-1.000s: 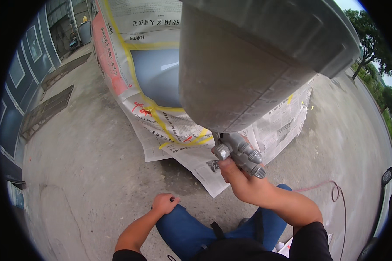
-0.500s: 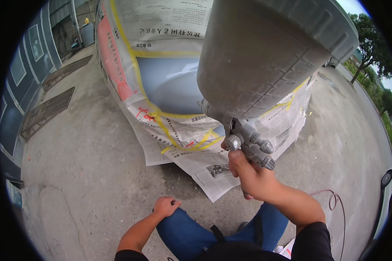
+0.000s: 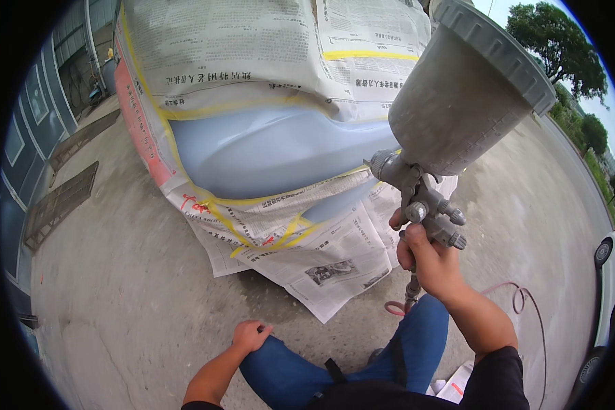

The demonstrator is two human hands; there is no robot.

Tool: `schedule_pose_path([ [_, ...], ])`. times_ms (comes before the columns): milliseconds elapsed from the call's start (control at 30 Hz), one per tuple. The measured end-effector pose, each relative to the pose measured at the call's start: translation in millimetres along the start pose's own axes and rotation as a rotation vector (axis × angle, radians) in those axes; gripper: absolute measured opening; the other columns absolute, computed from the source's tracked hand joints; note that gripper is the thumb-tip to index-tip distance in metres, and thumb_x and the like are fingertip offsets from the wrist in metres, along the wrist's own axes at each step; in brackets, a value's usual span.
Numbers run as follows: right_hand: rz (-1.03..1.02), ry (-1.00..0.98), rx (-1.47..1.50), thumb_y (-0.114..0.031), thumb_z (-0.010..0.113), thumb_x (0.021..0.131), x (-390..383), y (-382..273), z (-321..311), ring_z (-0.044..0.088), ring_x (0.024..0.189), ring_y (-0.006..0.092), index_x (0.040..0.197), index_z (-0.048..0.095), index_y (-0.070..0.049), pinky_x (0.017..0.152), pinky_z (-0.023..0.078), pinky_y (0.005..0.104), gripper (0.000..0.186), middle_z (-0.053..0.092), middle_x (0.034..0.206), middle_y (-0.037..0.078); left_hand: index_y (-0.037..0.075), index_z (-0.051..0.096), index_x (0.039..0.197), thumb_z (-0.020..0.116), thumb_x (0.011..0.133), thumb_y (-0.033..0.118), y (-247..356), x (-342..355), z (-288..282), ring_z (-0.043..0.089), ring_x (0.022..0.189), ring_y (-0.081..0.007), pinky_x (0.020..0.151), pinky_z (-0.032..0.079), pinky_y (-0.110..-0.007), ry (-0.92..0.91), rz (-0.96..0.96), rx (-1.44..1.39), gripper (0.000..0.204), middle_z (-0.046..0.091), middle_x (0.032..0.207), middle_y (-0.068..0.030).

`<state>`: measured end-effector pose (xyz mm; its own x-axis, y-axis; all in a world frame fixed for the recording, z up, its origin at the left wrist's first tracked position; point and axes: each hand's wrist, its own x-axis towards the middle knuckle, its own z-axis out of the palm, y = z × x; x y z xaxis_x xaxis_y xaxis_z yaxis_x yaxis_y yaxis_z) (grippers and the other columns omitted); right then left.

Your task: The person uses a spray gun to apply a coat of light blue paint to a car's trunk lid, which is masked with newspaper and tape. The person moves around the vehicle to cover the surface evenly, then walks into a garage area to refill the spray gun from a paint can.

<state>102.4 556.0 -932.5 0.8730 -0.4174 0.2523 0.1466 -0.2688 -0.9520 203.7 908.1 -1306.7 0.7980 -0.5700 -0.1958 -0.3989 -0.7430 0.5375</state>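
Note:
My right hand is wrapped round the handle of a metal spray gun, with a finger at the trigger. A large grey paint cup sits on top of the gun, tilted to the right. The nozzle points left toward a bluish-grey car body panel, apart from it. Newspaper sheets and yellow tape frame that panel. On my left knee rests my left hand, its fingers curled; a small dark spot shows at them, too small to name.
A thin reddish hose loops over the concrete floor at right. White cars stand at the right edge. Metal ramp-like grates lie by grey doors at left. Printed paper lies by my right leg.
The spray gun has moved to the right and farther from my head, uncovering more of the grey panel. My left hand stays on my knee.

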Motion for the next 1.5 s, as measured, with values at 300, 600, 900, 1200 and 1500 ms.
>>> schedule_pose_path([
  [300, 0.070, 0.097, -0.068, -0.036, 0.046, 0.102, 16, 8, -48, 0.043, 0.049, 0.0063, 0.107, 0.058, -0.004, 0.047, 0.030, 0.0228, 0.035, 0.047, 0.057, -0.002, 0.008, 0.074, 0.084, 0.064, 0.084, 0.048, 9, 6, 1, 0.067, 0.084, -0.0344, 0.077, 0.053, -0.043, -0.029, -0.022, 0.026, 0.041, 0.071, 0.084, -0.0144],
  [600, 0.065, 0.236, -0.150, -0.032, 0.046, 0.104, 18, 8, -55, 0.043, 0.051, 0.0064, 0.109, 0.058, -0.003, 0.048, 0.033, 0.0238, 0.032, 0.048, 0.062, -0.001, 0.009, 0.074, 0.085, 0.063, 0.085, 0.048, 14, 7, 0, 0.066, 0.086, -0.0339, 0.080, 0.052, -0.043, -0.054, -0.033, 0.037, 0.040, 0.071, 0.088, -0.0138],
  [900, 0.046, -0.117, -0.022, -0.032, 0.044, 0.105, 15, -25, 17, 0.042, 0.051, 0.0055, 0.111, 0.055, -0.004, 0.049, 0.031, 0.0227, 0.030, 0.048, 0.060, -0.002, 0.011, 0.075, 0.086, 0.061, 0.085, 0.050, 7, 6, 4, 0.067, 0.088, -0.0338, 0.081, 0.052, -0.043, -0.047, -0.059, 0.044, 0.041, 0.072, 0.088, -0.0121],
  [1200, -0.006, -0.321, 0.128, -0.024, 0.050, 0.104, 16, -36, 91, 0.047, 0.058, 0.0082, 0.119, 0.053, 0.002, 0.050, 0.037, 0.0246, 0.030, 0.052, 0.078, 0.001, 0.011, 0.075, 0.092, 0.059, 0.088, 0.050, 6, 3, -5, 0.066, 0.094, -0.0331, 0.083, 0.052, -0.043, -0.113, -0.083, 0.000, 0.043, 0.072, 0.095, -0.0121],
  [1500, -0.040, -0.451, 0.133, -0.018, 0.056, 0.101, 29, -57, 125, 0.049, 0.087, 0.0086, 0.130, 0.048, 0.000, 0.077, 0.043, 0.0257, 0.035, 0.055, 0.095, 0.002, 0.010, 0.075, 0.091, 0.059, 0.088, 0.051, -5, 2, 4, 0.067, 0.092, -0.0329, 0.083, 0.052, -0.042, -0.080, -0.063, -0.002, 0.045, 0.072, 0.095, -0.0127],
])
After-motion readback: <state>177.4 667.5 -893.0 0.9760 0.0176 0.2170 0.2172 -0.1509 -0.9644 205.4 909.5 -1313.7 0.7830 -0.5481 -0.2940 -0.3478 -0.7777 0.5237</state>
